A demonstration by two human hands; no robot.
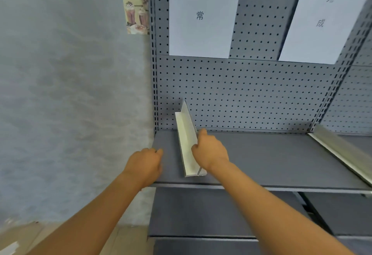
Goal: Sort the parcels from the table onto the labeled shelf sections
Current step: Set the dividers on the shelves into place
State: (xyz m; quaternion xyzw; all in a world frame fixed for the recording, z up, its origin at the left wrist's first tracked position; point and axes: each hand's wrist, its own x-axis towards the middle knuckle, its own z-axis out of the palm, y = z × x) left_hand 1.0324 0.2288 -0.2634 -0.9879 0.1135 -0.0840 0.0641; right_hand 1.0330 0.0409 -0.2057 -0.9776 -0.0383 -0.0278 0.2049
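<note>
Two hands at grey metal shelf (pixel 261 158): right hand (pixel 210 150) grasping white L-shaped divider (pixel 186 140), left hand (pixel 146 163) clenched, holding nothing; keep divider square to shelf edge.

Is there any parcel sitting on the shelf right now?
No: the shelf carries only the white divider that the right hand grips, plus another divider at right.

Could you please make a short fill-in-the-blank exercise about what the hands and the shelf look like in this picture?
1. The right hand grips the white ____ standing on the shelf.
2. The left hand rests at the shelf's ____ end.
3. The back panel carries ____ white paper labels.
4. A drinks poster hangs on the ____.

Missing words: divider; left; two; wall
</note>
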